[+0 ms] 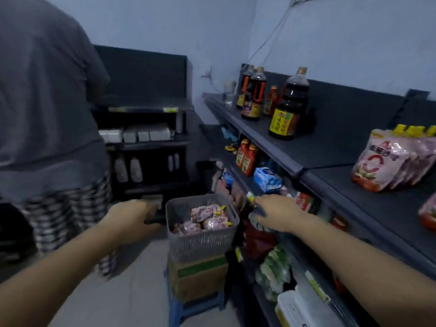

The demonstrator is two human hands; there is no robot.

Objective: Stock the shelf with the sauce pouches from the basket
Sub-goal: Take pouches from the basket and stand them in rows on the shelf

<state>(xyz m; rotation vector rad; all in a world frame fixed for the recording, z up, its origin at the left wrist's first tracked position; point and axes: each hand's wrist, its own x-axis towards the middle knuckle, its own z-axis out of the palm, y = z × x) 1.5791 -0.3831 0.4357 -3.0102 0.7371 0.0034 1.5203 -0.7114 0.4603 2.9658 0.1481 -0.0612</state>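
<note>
Right grip [276, 214] clamped on a blurred pouch [253, 215] beside the basket [203, 246], left grip [132, 218] unclear; basket perches on a box [198, 277], so a knock could tip it.

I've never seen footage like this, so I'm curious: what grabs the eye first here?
The grey plastic lattice basket in the centre, holding pink sauce pouches with yellow caps, draws the eye first. Next, a row of the same pouches stands on the dark top shelf at right, with tall dark sauce bottles farther along it.
</note>
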